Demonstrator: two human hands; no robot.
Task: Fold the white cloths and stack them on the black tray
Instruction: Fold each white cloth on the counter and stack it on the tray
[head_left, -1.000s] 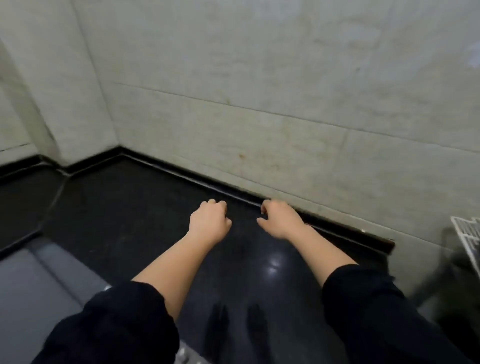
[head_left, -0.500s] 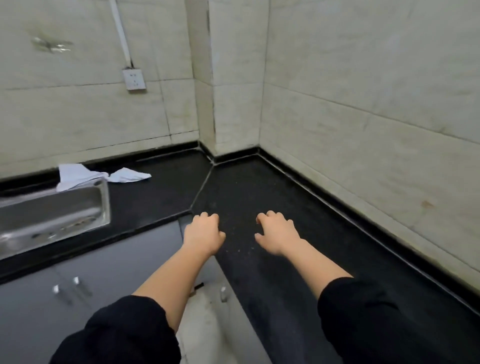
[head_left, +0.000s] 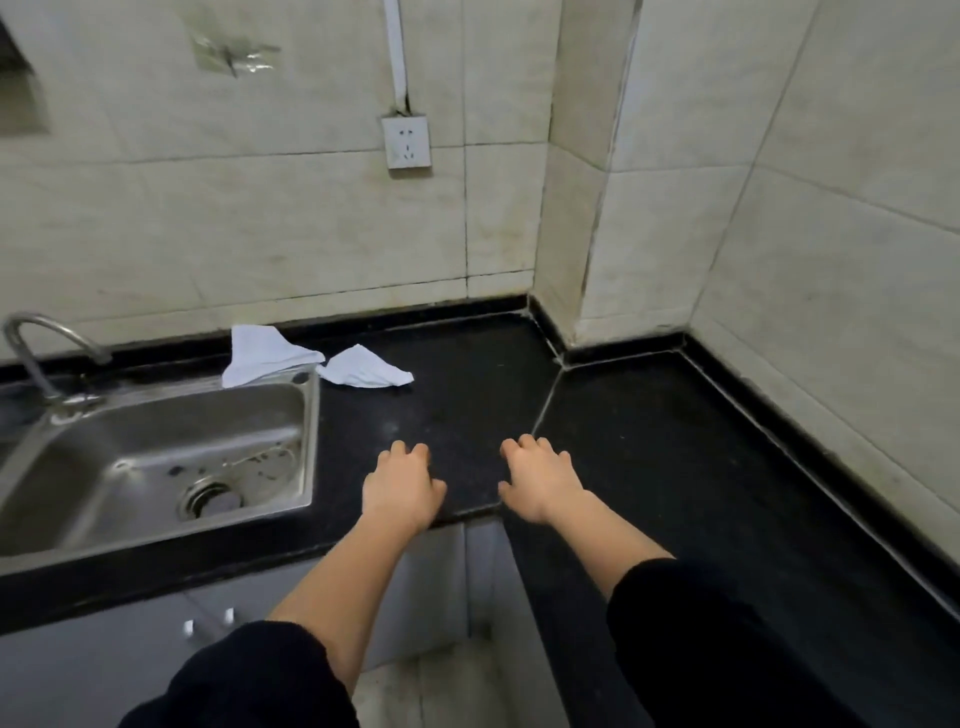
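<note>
White cloths, black countertop, steel-grey sink.

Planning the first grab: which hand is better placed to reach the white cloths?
Left, probably. The left hand is nearer the cloths, which lie to its far left by the sink's back corner. The right hand would have to cross over it. Both hands hold nothing.

white cloths | crumpled | two, side by side | countertop
</note>
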